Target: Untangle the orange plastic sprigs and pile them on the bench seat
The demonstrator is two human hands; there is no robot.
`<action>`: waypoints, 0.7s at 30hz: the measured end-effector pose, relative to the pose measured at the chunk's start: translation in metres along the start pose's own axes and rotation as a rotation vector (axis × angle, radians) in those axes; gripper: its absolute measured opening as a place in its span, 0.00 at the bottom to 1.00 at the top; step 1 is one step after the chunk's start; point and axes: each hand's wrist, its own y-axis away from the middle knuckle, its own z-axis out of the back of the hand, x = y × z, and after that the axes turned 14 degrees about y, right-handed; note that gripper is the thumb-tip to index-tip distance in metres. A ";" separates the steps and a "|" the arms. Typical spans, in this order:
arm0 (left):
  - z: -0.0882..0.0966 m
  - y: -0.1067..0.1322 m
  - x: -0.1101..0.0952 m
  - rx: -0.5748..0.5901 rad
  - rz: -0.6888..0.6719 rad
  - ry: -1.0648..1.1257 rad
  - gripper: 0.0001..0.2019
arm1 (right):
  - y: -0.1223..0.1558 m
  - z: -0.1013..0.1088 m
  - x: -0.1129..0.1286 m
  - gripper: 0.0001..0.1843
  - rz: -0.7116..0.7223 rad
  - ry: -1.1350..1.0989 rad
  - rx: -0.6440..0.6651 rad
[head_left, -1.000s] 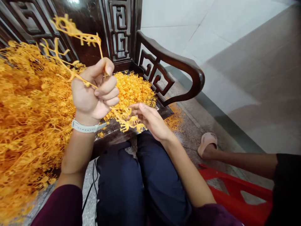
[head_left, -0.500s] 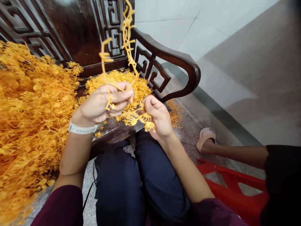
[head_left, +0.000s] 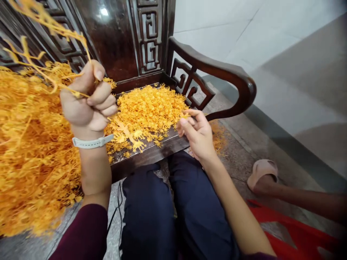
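My left hand (head_left: 88, 103) is a fist raised above the bench seat, closed on a branching orange plastic sprig (head_left: 51, 27) that sticks up and to the left. A white band circles that wrist. My right hand (head_left: 196, 131) hovers at the front right of the seat, its thumb and fingers pinching a small orange plastic piece (head_left: 185, 116). Just left of it a heap of small orange pieces (head_left: 148, 108) lies on the dark wooden bench (head_left: 159, 148). A big mound of tangled orange sprigs (head_left: 29, 144) fills the left side.
The bench has a carved back and a curved armrest (head_left: 217, 70) on the right. My knees in dark trousers (head_left: 173, 209) are below. Another person's leg with a pink slipper (head_left: 261, 169) lies on the floor at right, near a red plastic stool (head_left: 295, 231).
My left hand has swung up and to the left with its sprig. My right hand no longer holds the cluster of orange pieces; it now pinches one small piece over the heap.
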 end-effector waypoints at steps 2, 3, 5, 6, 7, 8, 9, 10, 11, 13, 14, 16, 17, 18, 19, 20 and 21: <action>-0.008 -0.001 0.008 -0.017 -0.001 0.036 0.25 | -0.003 -0.005 -0.008 0.25 -0.022 0.117 0.121; -0.013 -0.001 0.012 -0.035 0.008 0.044 0.24 | -0.004 -0.006 -0.011 0.25 -0.028 0.178 0.186; -0.023 -0.002 0.022 -0.084 0.035 0.043 0.22 | -0.002 -0.007 -0.011 0.21 -0.021 0.247 0.282; -0.027 -0.002 0.028 -0.101 0.053 0.039 0.20 | 0.001 -0.007 -0.008 0.20 -0.011 0.239 0.310; -0.031 -0.003 0.033 -0.104 0.069 0.036 0.18 | 0.004 -0.007 -0.003 0.21 0.001 0.210 0.331; -0.034 -0.003 0.040 -0.090 0.082 0.032 0.17 | 0.007 -0.007 0.003 0.22 0.008 0.174 0.347; -0.036 -0.004 0.046 -0.060 0.088 0.033 0.16 | 0.011 -0.008 0.010 0.22 0.010 0.143 0.358; -0.037 -0.006 0.051 -0.019 0.093 0.038 0.15 | 0.015 -0.009 0.017 0.21 0.012 0.128 0.369; -0.037 -0.007 0.055 0.030 0.090 0.050 0.15 | 0.018 -0.010 0.022 0.19 0.014 0.129 0.376; -0.033 -0.009 0.060 0.108 0.069 0.070 0.15 | 0.023 -0.011 0.028 0.17 0.024 0.126 0.344; -0.030 -0.009 0.060 0.123 0.077 0.053 0.14 | 0.024 -0.010 0.029 0.17 0.037 0.101 0.300; -0.025 -0.008 0.057 0.121 0.157 -0.037 0.12 | 0.026 -0.009 0.027 0.17 0.070 0.028 0.196; -0.023 -0.008 0.055 0.111 0.224 -0.098 0.11 | 0.026 -0.008 0.026 0.17 0.081 -0.011 0.159; -0.022 -0.006 0.054 0.104 0.301 -0.160 0.10 | 0.026 -0.008 0.025 0.18 0.088 -0.045 0.141; -0.022 -0.005 0.055 0.105 0.364 -0.209 0.10 | 0.026 -0.008 0.024 0.19 0.089 -0.074 0.136; -0.024 -0.004 0.056 0.107 0.405 -0.243 0.10 | 0.026 -0.008 0.023 0.21 0.087 -0.103 0.138; -0.026 -0.003 0.059 0.108 0.432 -0.265 0.11 | 0.027 -0.009 0.023 0.22 0.086 -0.134 0.141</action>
